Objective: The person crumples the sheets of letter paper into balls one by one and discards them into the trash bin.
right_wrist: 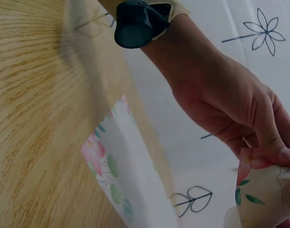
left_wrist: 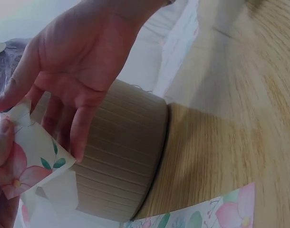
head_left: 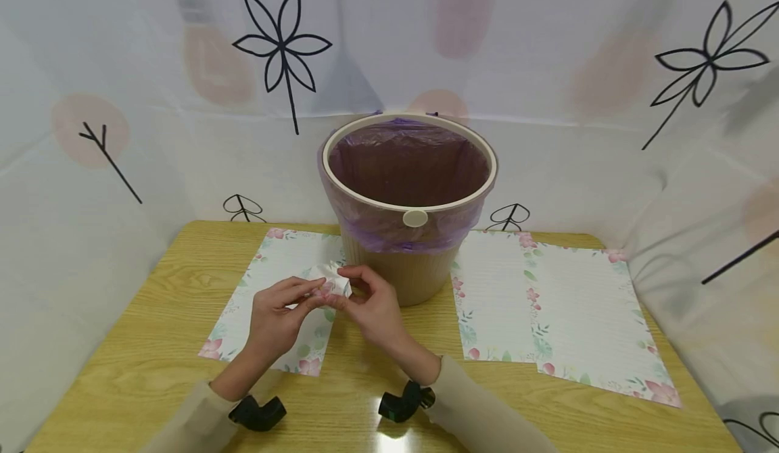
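Note:
A small crumpled piece of white paper (head_left: 333, 282) with a pink flower print is held up between both hands, just in front of the bin. My left hand (head_left: 275, 316) pinches its left side with thumb and fingers. On the other side my right hand (head_left: 379, 310) pinches it between thumb and forefinger. Close up in the left wrist view, the paper (left_wrist: 33, 156) has folds, a loose flap and green leaves. The right wrist view shows the left thumb pressed on the paper (right_wrist: 264, 194). A flat floral sheet (head_left: 286, 257) lies below the hands.
A beige waste bin (head_left: 402, 270) with a purple liner (head_left: 365, 220) stands at the table's back. Two overlapping floral sheets (head_left: 596, 311) lie right of it on the wooden table (head_left: 146, 345). A patterned white cloth (head_left: 377, 47) hangs behind.

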Action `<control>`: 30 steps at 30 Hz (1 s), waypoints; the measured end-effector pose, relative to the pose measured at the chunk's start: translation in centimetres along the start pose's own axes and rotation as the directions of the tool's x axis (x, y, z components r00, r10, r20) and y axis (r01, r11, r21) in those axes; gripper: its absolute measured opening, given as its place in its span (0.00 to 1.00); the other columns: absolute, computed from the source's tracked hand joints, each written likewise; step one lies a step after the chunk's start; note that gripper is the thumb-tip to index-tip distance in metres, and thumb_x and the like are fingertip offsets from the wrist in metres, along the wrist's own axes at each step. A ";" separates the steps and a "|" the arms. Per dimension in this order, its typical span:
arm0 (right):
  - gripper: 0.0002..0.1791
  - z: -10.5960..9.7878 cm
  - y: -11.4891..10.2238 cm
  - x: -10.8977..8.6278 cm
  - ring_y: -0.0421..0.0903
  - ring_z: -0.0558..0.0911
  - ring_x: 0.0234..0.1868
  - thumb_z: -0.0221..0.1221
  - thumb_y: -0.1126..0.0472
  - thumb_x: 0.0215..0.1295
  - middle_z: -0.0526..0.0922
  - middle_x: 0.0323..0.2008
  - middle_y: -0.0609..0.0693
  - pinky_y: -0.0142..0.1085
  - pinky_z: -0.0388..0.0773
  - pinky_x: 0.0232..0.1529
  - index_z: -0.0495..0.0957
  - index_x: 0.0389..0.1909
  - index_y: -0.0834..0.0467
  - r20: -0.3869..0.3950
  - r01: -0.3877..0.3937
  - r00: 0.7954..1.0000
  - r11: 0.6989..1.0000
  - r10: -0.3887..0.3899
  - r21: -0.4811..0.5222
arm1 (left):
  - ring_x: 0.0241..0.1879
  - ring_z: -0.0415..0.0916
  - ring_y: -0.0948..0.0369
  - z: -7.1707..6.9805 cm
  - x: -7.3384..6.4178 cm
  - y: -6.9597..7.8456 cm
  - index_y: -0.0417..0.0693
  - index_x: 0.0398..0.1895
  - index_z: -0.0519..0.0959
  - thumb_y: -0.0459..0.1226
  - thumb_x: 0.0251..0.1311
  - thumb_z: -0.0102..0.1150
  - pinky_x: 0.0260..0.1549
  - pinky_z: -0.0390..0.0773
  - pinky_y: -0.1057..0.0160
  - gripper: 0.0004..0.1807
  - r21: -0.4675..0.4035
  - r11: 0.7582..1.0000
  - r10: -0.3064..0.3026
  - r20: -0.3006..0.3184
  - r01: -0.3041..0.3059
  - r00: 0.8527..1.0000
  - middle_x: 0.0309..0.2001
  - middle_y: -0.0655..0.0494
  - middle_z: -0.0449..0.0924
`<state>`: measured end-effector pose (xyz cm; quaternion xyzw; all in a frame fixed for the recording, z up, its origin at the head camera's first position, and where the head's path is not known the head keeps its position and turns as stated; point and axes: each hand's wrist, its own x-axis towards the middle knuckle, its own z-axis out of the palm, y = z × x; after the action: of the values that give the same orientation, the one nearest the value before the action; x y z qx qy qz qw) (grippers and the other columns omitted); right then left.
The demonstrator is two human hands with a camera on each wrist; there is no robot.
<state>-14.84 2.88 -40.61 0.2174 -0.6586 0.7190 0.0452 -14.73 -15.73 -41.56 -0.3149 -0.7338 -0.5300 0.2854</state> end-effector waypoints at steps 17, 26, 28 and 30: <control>0.13 -0.1 0.2 0.1 0.52 0.82 0.50 0.64 0.76 0.60 0.80 0.47 0.63 0.34 0.82 0.44 0.78 0.46 0.71 -0.004 0.024 1.000 1.000 -0.024 -0.017 | 0.63 0.65 0.52 -0.6 0.2 0.1 0.48 0.61 0.78 0.33 0.39 0.82 0.57 0.67 0.53 0.39 0.216 0.955 -0.207 -0.015 0.205 0.978 0.62 0.51 0.73; 0.20 -0.2 0.2 -0.1 0.45 0.81 0.46 0.65 0.76 0.60 0.80 0.46 0.63 0.29 0.80 0.43 0.76 0.53 0.69 0.017 0.025 1.000 0.999 -0.024 -0.032 | 0.57 0.71 0.63 -1.6 0.7 0.7 0.55 0.64 0.75 0.39 0.47 0.80 0.46 0.74 0.68 0.38 0.104 0.895 -0.445 0.156 0.434 0.882 0.60 0.57 0.78; 0.24 -0.3 0.3 -0.1 0.45 0.80 0.48 0.64 0.77 0.60 0.79 0.47 0.64 0.29 0.79 0.45 0.74 0.59 0.71 0.028 0.022 0.999 1.000 -0.022 -0.020 | 0.37 0.74 0.68 -1.7 0.9 1.0 0.55 0.62 0.78 0.39 0.46 0.80 0.30 0.71 0.71 0.35 0.117 0.885 -0.464 0.158 0.450 0.872 0.50 0.55 0.82; 0.27 -0.3 0.3 0.0 0.46 0.80 0.50 0.63 0.78 0.61 0.78 0.49 0.64 0.31 0.79 0.48 0.72 0.63 0.71 0.041 0.022 0.999 1.000 -0.021 -0.016 | 0.21 0.63 0.72 -1.6 1.1 1.2 0.54 0.60 0.80 0.37 0.45 0.80 0.18 0.63 0.70 0.34 0.131 0.879 -0.475 0.144 0.459 0.868 0.41 0.53 0.80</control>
<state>-15.01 3.18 -40.94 0.2387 -0.6627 0.7086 0.0415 -14.32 -16.78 -39.59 -0.1590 -0.8337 -0.5196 0.0989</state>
